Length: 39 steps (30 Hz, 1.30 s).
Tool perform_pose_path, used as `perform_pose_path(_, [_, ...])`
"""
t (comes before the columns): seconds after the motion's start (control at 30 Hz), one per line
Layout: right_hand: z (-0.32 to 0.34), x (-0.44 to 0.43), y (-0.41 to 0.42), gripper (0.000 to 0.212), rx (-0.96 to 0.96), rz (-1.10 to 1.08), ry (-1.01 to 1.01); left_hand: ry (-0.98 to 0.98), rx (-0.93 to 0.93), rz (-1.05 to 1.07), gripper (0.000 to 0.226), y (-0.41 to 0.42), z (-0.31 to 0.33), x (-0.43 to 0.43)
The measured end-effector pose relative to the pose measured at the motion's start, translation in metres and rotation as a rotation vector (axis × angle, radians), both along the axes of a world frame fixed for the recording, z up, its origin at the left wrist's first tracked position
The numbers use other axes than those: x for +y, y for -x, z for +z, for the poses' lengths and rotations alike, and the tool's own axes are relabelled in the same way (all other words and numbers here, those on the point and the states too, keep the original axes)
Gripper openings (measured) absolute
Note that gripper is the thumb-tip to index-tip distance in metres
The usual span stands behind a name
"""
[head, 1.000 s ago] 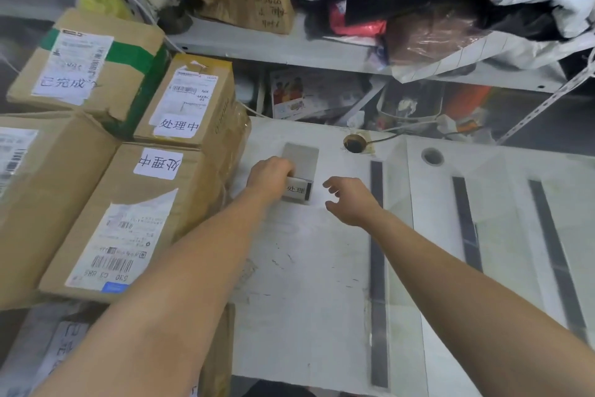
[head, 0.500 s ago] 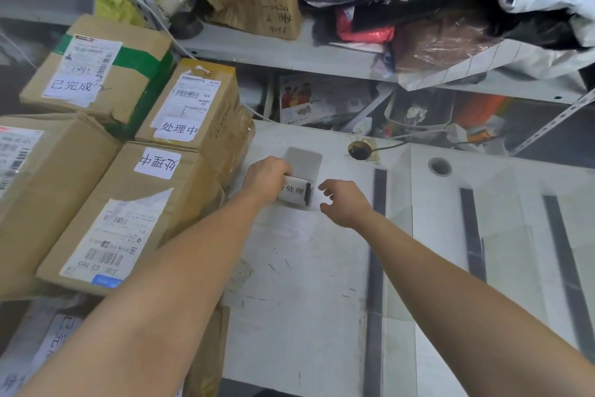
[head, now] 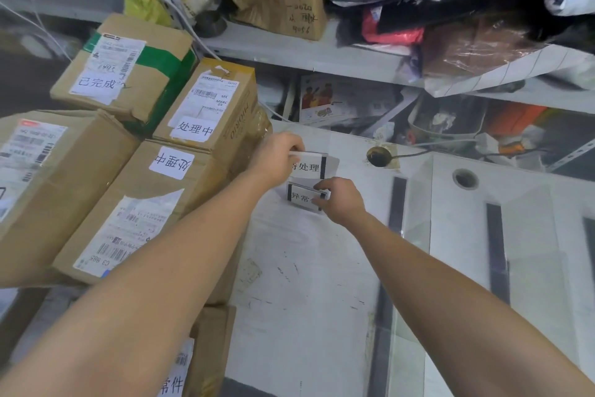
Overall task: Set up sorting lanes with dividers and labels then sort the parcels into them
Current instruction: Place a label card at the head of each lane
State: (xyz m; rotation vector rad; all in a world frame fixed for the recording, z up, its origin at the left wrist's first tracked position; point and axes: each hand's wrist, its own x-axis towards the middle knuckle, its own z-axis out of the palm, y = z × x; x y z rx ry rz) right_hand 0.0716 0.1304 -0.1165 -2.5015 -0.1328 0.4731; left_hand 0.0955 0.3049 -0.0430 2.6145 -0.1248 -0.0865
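Two white label cards with black end bands sit near the back of the white table (head: 309, 284). My left hand (head: 278, 156) pinches the upper label card (head: 310, 166), lifted a little. Just below it, my right hand (head: 339, 200) pinches the right end of the lower label card (head: 301, 197). Several cardboard parcels stand stacked at the left: one with green tape (head: 128, 69), a taller one (head: 209, 106) and a long one (head: 135, 210), each with a white status sticker. Black divider strips (head: 397, 203) run front to back across the table.
A big cardboard box (head: 45, 177) fills the far left. More black strips (head: 497, 251) lie on the table's right half, with two round holes (head: 465, 178) near the back. A cluttered shelf (head: 289, 52) of bags and a box hangs over the rear edge.
My left hand has raised the upper label card off the stack, uncovering a second card. My right hand has come in from the right and taken hold of that lower card.
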Motion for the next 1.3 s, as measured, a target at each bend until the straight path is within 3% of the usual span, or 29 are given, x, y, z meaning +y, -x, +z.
perform_pose_path(0.3, [0.017,-0.009,-0.003,0.025,-0.042,-0.034,-0.008,0.053,-0.032,0.025,0.012,-0.008,0.014,0.006])
perform_pose_path(0.8, [0.119,-0.111,0.021,0.023,-0.291,-0.102,0.012,0.055,-0.132,-0.097,0.013,-0.010,0.058,-0.046])
perform_pose_path(1.3, [0.143,-0.227,0.067,0.024,-0.393,-0.335,0.058,0.028,0.018,-0.259,0.007,-0.021,-0.001,-0.127])
